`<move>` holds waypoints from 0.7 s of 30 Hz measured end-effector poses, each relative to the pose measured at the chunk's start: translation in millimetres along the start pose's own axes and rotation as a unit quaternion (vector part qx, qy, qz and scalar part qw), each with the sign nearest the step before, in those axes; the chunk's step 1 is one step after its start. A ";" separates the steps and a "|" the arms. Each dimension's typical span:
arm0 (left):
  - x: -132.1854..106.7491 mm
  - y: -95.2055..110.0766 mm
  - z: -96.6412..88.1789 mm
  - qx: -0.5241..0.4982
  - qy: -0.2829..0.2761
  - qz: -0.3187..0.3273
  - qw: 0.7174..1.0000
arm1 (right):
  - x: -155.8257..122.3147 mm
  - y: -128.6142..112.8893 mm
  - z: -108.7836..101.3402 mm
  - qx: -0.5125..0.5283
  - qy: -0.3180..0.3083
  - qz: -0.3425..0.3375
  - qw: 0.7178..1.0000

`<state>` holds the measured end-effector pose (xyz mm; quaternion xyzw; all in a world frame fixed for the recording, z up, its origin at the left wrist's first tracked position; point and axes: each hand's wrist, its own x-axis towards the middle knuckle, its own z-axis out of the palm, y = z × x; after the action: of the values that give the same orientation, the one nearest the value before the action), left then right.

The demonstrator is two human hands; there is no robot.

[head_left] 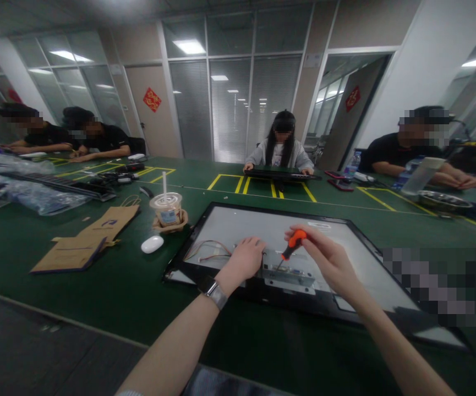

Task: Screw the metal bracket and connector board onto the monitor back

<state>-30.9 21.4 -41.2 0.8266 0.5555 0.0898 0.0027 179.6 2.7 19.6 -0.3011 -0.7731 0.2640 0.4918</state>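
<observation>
A flat screen panel (238,217) with a black frame and pale back lies on the green table. My right hand (324,253) grips an orange and black screwdriver (296,240) by its handle. The screwdriver tilts, its tip down at the connectors on a metal bracket (289,281) along the panel's near side. My left hand (248,258), wearing a watch, rests with bent fingers at the bracket's left end and seems to hold it; the fingertips are partly hidden. Thin coloured wires (211,247) lie on the panel left of that hand.
Left of the panel are a drink cup (167,212) in a carton holder, a white mouse (152,244) and brown paper bags (93,236). Plastic-wrapped parts (35,184) lie farther left. Across the table a person (281,146) holds a dark panel; other people sit at both sides.
</observation>
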 end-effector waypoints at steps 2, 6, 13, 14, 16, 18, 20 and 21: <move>0.0 0.4 -1.5 0.002 -0.005 -0.003 1.000 | -0.5 0.6 -0.9 0.013 -0.015 0.005 1.000; -0.3 0.7 -3.0 0.005 -0.015 -0.006 1.000 | 1.3 1.0 0.0 -0.015 0.010 -0.030 0.999; -1.0 -0.2 -1.8 0.013 -0.007 0.001 1.000 | 0.4 4.9 -2.1 0.030 -0.005 0.004 1.000; -1.0 -0.3 -1.8 0.013 -0.008 0.001 1.000 | -0.1 5.4 -2.6 0.051 -0.018 0.017 0.998; -0.9 -0.5 -1.6 0.012 -0.010 0.002 1.000 | -0.3 5.8 -3.0 0.079 -0.028 0.032 0.996; -0.6 -0.8 -0.9 0.011 -0.009 0.002 1.000 | 0.6 5.3 -2.7 0.078 -0.012 0.028 0.997; -0.1 -1.3 0.3 0.012 -0.007 0.001 1.000 | 2.0 4.1 -2.4 0.056 0.014 0.014 0.998; 0.1 -1.5 1.0 0.012 -0.006 0.001 1.000 | 2.6 3.5 -2.5 0.041 0.024 0.007 0.999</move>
<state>-32.1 22.2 -42.2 0.8279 0.5553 0.0782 -0.0044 181.8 7.3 19.6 -0.2926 -0.7472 0.2916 0.5206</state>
